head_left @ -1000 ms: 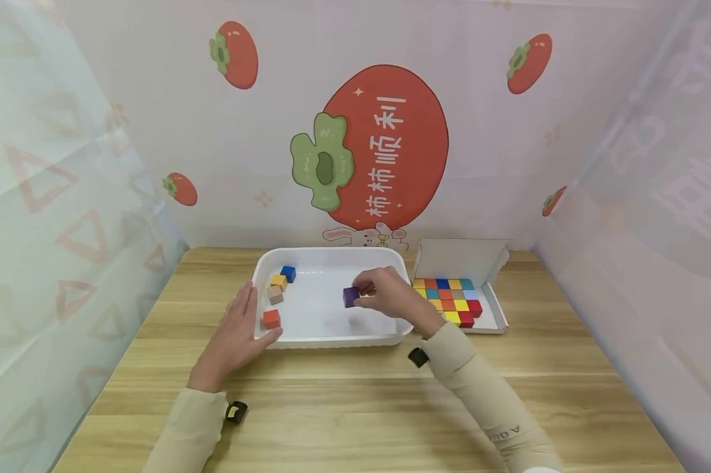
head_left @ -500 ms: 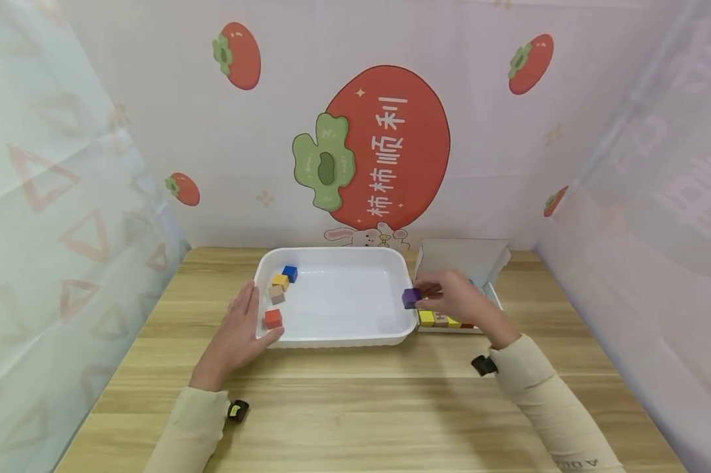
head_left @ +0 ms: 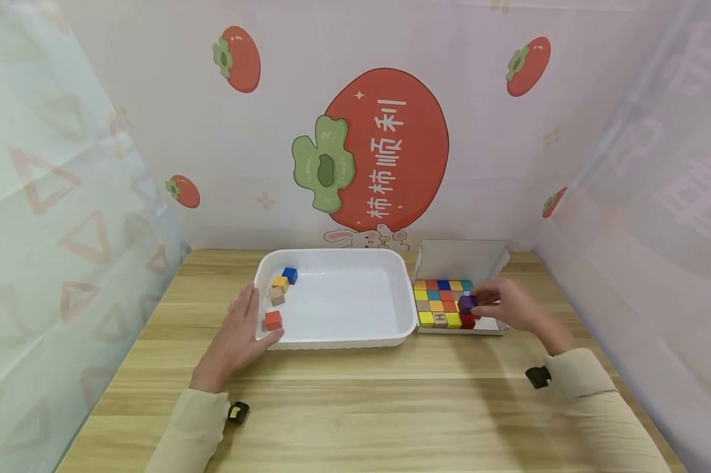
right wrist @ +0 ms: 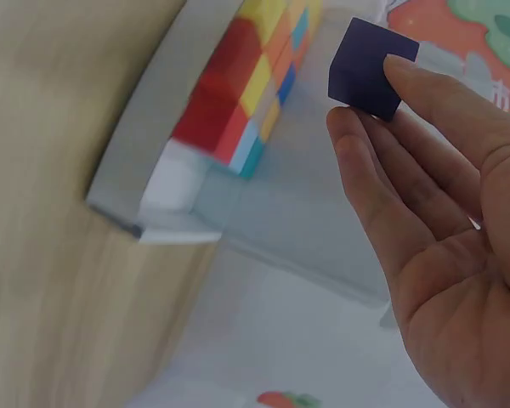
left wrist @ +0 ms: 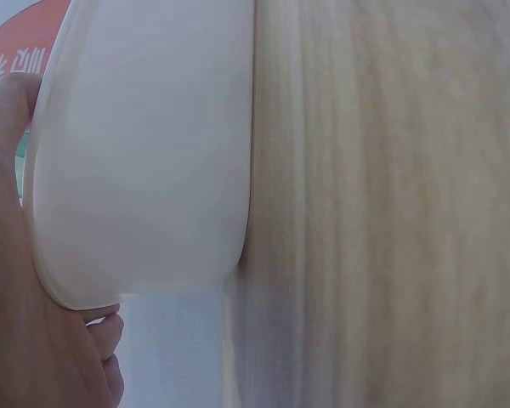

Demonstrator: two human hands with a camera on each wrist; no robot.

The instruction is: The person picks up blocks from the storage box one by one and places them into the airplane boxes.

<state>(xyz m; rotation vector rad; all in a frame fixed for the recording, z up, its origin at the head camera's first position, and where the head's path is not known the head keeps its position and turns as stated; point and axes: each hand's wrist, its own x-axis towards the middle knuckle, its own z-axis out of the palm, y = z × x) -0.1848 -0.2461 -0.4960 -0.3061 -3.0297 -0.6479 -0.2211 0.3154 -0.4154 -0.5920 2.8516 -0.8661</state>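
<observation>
Wooden table (head_left: 355, 394); persimmon-print backdrop (head_left: 385, 144) behind

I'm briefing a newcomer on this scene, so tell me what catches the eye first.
The right hand pinches a purple cube over the colourful cubes packed in the white box at the table's right. The left hand rests on the left edge of the white tray, which holds four loose cubes. Behind, a big red persimmon picture fills the wall.

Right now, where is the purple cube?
In the head view the purple cube is pinched in the right hand, over the cardboard box of colored cubes, right of the white tray.
</observation>
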